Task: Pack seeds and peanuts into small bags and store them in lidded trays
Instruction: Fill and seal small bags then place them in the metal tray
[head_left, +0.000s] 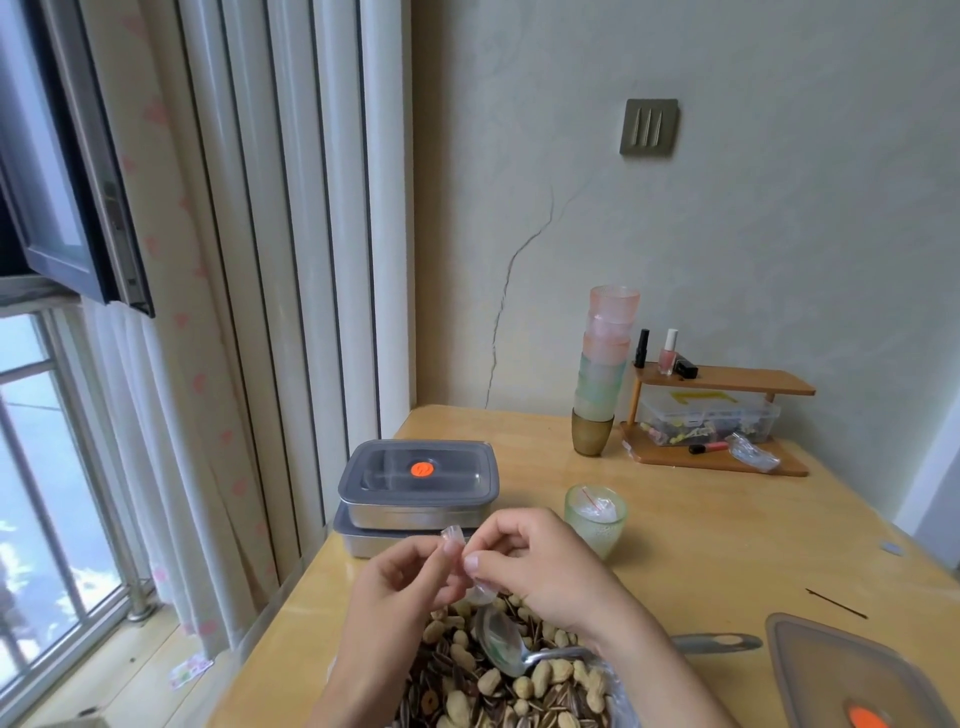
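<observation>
Head view: the left hand (400, 577) and right hand (540, 566) both pinch one small clear bag (453, 540) between them, just above the heap (498, 691) of peanuts and seeds. The bag looks empty, so filling this one seems only to be starting. One spoon (501, 647) lies in the heap. Two metal trays (415, 499), lids on, sit stacked at the left edge of the desk (727, 561); whether they hold bags I cannot tell. One loose lid (852, 675) lies lower right. One green cup (597, 525) holds spare bags, too bunched to count.
</observation>
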